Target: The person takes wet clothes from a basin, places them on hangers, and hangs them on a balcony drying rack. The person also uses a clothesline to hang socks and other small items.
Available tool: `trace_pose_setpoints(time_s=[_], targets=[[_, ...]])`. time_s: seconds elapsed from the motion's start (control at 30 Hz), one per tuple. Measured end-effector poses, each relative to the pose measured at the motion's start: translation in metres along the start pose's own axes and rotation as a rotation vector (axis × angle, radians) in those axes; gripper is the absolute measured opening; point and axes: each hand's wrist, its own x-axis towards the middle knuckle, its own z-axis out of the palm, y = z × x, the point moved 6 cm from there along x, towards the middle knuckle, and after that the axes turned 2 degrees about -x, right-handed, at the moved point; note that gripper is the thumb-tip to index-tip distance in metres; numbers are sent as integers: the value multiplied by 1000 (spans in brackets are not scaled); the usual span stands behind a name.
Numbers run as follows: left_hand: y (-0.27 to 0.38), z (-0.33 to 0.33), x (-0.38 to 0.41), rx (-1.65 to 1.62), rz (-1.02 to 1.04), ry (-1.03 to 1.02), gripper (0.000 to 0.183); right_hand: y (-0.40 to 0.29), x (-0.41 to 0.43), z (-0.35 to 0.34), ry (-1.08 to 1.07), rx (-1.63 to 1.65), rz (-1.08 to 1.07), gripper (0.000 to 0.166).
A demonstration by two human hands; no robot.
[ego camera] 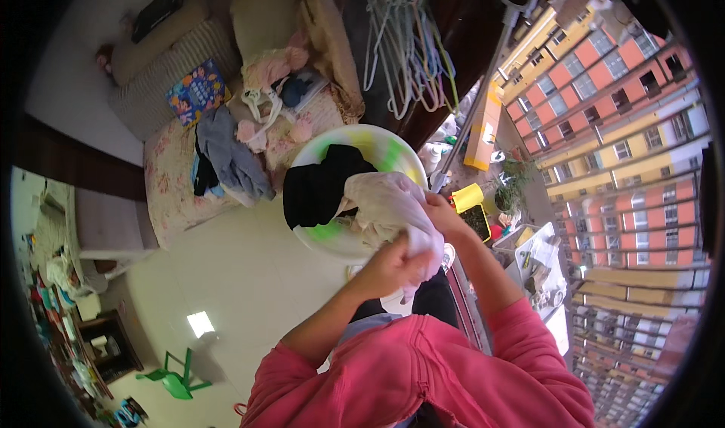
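Both my hands grip a pale pinkish-white garment (391,198), bunched and draped over the near side of a round basin. My left hand (391,266) has hold of its lower part close to my body. Farther right, my right hand (442,213) holds the garment's edge near the basin's rim. The white basin (410,153) has green and yellow patches inside. A black cloth garment (323,187) lies in it and hangs over its left rim. Part of the pale cloth reaches down into the basin; what lies beneath is hidden.
Several plastic hangers (405,54) hang beyond the basin, beside a metal clothes pole (478,99). A bed or sofa with a floral cover (170,196) holds a grey garment (229,148). Right are a cardboard box (484,128), plants (510,187) and window bars (617,201). A green stool (178,380) stands lower left.
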Motion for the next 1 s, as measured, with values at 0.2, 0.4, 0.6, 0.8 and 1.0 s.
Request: trace_pose_setpoints(time_s=[0.2,0.4,0.6,0.8,1.0], targets=[[147,-41,-13,642,594,420,31,-103,-55,-3,159,-492,-41,32],[205,-20,-26,468,605,436,23,-188,-117,24,188,-357,-509,25],[207,-8,-47,159,512,320,22,-253,-192,36,207,96,-584,22],[149,-2,-55,-107,388,66,38,-248,-250,0,436,74,-642,28],[38,-19,16,597,353,188,82,-260,-348,-111,227,316,-1080,26]])
